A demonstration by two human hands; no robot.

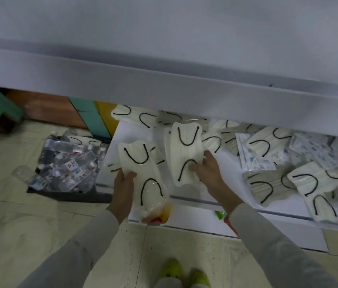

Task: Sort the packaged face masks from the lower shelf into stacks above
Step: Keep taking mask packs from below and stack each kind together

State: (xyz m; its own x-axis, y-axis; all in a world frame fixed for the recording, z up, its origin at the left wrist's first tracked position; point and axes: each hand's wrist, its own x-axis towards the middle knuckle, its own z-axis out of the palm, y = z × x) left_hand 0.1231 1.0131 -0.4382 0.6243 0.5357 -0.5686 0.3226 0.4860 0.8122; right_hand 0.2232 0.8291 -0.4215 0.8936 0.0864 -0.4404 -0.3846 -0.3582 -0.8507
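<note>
Left hand [123, 185] grips mask pack [151, 173]; right hand [207, 173] grips second pack [186, 150]; label [162, 217] unreadable.

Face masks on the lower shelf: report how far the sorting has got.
Done: no stack shows on the upper shelf. In hand: the left hand holds a cream pack, and the right hand grips a second pack. Left: many loose packs lie scattered on the lower shelf.

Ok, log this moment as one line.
left hand: holds cream mask pack | right hand: grips second cream pack | lower shelf: more packs scattered
</note>
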